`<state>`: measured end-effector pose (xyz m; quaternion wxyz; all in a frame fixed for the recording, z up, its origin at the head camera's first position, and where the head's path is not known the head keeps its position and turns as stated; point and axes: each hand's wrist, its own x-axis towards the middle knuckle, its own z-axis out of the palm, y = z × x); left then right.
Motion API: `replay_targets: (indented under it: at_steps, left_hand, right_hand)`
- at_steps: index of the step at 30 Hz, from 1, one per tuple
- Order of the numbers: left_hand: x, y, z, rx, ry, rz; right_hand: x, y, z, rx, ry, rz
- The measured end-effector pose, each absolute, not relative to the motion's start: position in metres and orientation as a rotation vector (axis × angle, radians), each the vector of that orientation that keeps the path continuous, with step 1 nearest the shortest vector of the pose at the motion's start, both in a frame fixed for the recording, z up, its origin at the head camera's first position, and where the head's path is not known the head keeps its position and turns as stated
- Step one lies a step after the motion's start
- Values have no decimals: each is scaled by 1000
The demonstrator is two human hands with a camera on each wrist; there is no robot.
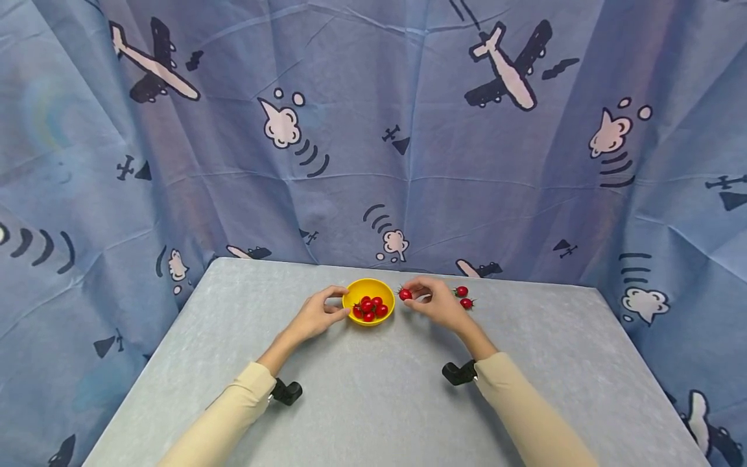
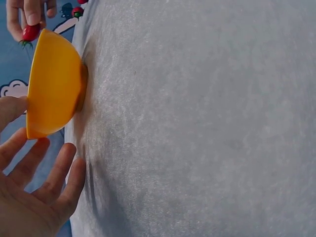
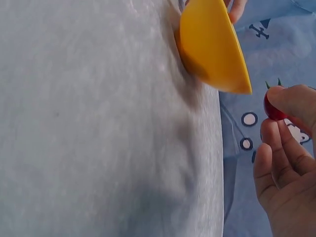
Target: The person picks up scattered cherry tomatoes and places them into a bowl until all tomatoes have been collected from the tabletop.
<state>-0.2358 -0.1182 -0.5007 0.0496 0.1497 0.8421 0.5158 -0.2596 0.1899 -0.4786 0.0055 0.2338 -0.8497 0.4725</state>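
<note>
A yellow bowl (image 1: 369, 322) stands on the table with several red cherry tomatoes (image 1: 366, 306) inside it. My left hand (image 1: 315, 314) is at the bowl's left side, its thumb and a fingertip touching the rim. In the left wrist view, the other fingers of that left hand (image 2: 39, 182) are spread below the bowl (image 2: 54, 84). Just right of the bowl, my right hand (image 1: 438, 305) pinches one cherry tomato (image 1: 405, 294) between thumb and fingers. The right wrist view shows this tomato (image 3: 273, 108), green stem on top, apart from the bowl's rim.
Two more cherry tomatoes, one farther back (image 1: 462, 291) and one nearer (image 1: 467, 303), lie on the table right of my right hand. A patterned blue curtain (image 1: 362, 130) hangs behind the grey table (image 1: 373, 402).
</note>
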Motion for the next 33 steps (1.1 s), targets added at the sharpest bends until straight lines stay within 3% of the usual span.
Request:
replay_targets:
  at_steps: [20,33]
  left_hand:
    - [-235,-119,-501,516,2562,1586]
    - [-236,-119,-501,524,2560,1583]
  right_hand:
    - [-263,158,-476,851,-2645,1500]
    - [-264,163,-480,810,-2669,1527]
